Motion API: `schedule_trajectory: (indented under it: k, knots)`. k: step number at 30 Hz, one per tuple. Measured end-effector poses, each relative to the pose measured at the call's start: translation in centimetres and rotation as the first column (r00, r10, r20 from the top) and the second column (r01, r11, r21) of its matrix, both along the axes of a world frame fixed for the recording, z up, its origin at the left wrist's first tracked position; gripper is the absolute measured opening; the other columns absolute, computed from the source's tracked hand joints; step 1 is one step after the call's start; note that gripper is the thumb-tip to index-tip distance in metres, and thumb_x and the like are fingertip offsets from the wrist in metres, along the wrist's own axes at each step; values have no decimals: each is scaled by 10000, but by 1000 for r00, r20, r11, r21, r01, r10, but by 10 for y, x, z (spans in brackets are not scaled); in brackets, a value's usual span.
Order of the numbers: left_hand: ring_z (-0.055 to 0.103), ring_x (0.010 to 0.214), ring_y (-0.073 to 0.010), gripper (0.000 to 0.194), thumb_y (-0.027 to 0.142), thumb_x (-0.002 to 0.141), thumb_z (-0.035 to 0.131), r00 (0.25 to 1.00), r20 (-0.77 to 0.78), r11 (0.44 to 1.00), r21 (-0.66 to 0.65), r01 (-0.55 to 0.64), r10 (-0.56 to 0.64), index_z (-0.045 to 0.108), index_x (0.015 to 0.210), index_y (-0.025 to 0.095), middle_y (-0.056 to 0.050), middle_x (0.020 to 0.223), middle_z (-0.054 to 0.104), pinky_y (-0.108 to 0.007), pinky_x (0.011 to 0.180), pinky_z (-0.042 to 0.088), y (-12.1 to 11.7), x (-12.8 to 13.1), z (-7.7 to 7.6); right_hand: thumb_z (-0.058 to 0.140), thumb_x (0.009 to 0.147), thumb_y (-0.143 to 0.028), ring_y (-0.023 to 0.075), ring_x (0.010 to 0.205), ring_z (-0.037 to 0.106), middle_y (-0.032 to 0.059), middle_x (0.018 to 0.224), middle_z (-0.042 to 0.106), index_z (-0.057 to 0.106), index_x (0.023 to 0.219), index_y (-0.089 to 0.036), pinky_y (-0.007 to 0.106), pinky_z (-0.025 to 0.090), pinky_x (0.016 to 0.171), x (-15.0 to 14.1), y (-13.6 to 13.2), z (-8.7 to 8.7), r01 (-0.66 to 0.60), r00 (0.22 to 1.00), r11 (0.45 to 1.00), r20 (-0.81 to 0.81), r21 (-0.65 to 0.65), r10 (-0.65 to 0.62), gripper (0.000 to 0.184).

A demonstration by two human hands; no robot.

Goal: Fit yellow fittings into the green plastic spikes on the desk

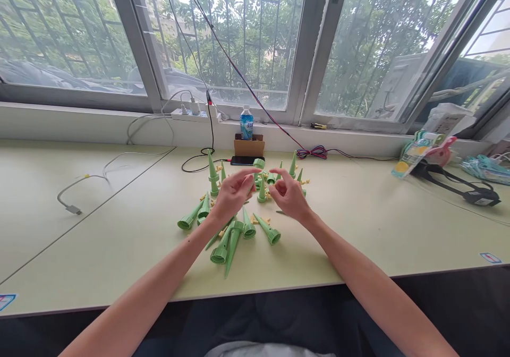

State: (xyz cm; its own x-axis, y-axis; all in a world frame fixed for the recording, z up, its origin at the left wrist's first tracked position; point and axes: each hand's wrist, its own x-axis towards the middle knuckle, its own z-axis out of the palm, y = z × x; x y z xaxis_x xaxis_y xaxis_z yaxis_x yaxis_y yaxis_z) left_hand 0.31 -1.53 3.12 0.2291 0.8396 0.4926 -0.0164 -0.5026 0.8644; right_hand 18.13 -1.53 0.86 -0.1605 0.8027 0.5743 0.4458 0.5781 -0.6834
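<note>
My left hand [235,193] is over the middle of the table, its index finger stretched to the right and the other fingers curled. Facing it, my right hand [290,193] points its index finger left, the rest bent in. The fingertips nearly meet, and I see nothing held in either hand. A green cap-like piece [258,163] shows just behind the fingertips. Around the hands are several green plastic watering spikes [269,231], some upright like this spike [261,191], others lying down. Small yellow valve pieces [261,220] lie among them. My hands hide part of the group.
Behind the spikes are a black phone [247,161], a small cardboard box [249,147] and a blue-labelled bottle [246,123]. Cables [314,152] run along the back. To the right lie a black strap [458,184] and plastic packages [418,152]. A white cable [74,209] lies left.
</note>
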Motion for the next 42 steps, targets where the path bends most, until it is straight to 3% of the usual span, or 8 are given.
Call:
schedule_trajectory:
  k: [5,11,16,23,31,37,42]
  knots:
    - [412,481,-96,177,309,868,579,980,84,977,-103,186,-178,690,938,189,14,559,490,-242,465,348,-3,2,0,490,850,-253,84,473,360,-108,564,394,443,1302,-183,199,332,510,0,-1,1,-25,1000,1000,-5,3,25,460]
    - [468,488,-104,160,251,848,587,916,275,903,-237,358,-291,683,926,149,-7,588,539,-256,488,392,-3,-1,3,519,816,-233,81,462,343,-108,535,363,533,1079,-179,206,318,499,2,3,-4,-4,999,999,-39,49,6,269]
    - [497,507,-112,180,209,806,634,878,344,875,-234,424,-333,679,965,137,-31,627,601,-254,489,403,0,-2,2,525,783,-197,80,460,329,-106,515,359,534,937,-189,211,307,494,2,5,-6,-6,999,998,-51,61,9,154]
    - [450,485,-79,294,365,831,694,946,238,941,-201,271,-222,672,1022,143,-7,624,576,-236,482,381,3,-2,-2,528,755,-179,86,469,341,-86,509,374,549,803,-189,224,301,491,2,5,-6,-26,999,998,-20,48,27,54]
    - [332,449,-61,290,440,812,693,998,-11,993,-105,54,-56,622,812,159,44,521,434,-203,416,240,8,-1,-9,531,740,-144,78,466,339,-76,503,401,575,729,-180,226,305,496,0,3,-9,-108,993,994,59,19,107,58]
    - [250,476,-62,371,419,822,674,983,-167,997,49,-64,72,483,632,164,59,524,303,-209,422,184,11,-2,-13,524,730,-110,74,475,342,-74,507,397,569,687,-178,223,310,510,-1,2,-8,-163,981,986,110,23,160,93]
    - [291,461,-63,410,464,836,635,984,-134,993,1,-119,118,443,619,174,54,546,306,-205,404,215,10,-2,-12,530,793,-159,82,480,360,-61,529,431,614,758,-174,227,321,509,0,1,-6,-143,984,989,112,21,140,92]
